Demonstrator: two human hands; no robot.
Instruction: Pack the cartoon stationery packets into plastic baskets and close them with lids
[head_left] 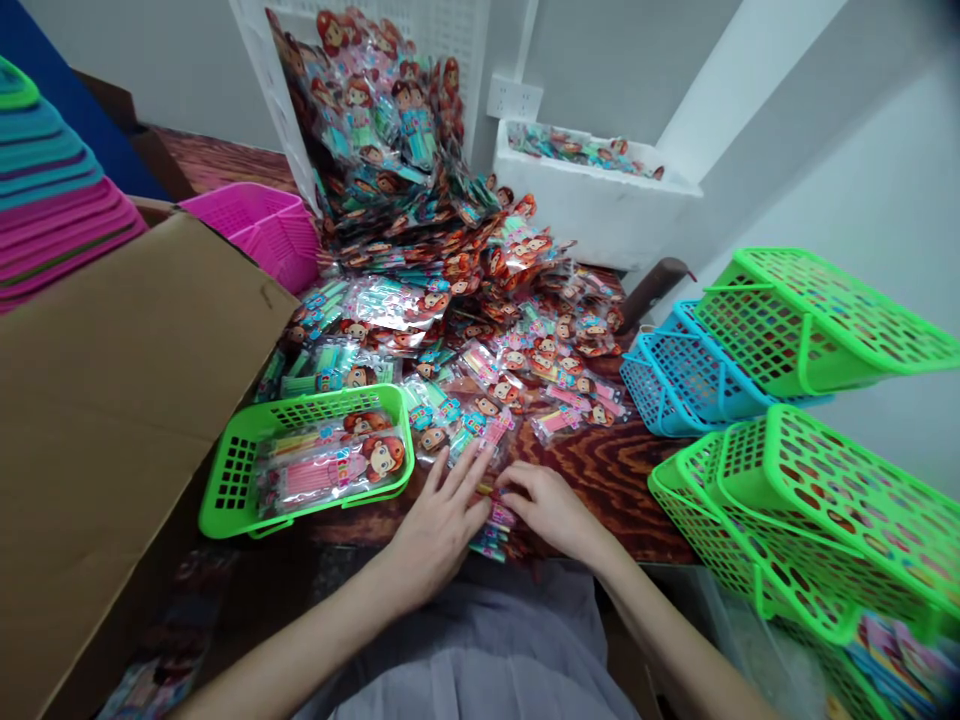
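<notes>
Grip of the left hand [442, 525] looks wide, over packets [491, 540] at the bench [637, 500] edge; the right hand [553, 508] curls beside (whether holding, I cannot tell). Arranging seems the step; next needs light touch.

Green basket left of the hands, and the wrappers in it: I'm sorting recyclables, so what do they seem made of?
Green basket: probably moulded plastic with a slight sheen; one even colour, regular holes.
Wrappers: likely clear, glossy plastic film; they look see-through, with bright glints and wrinkles.
</notes>
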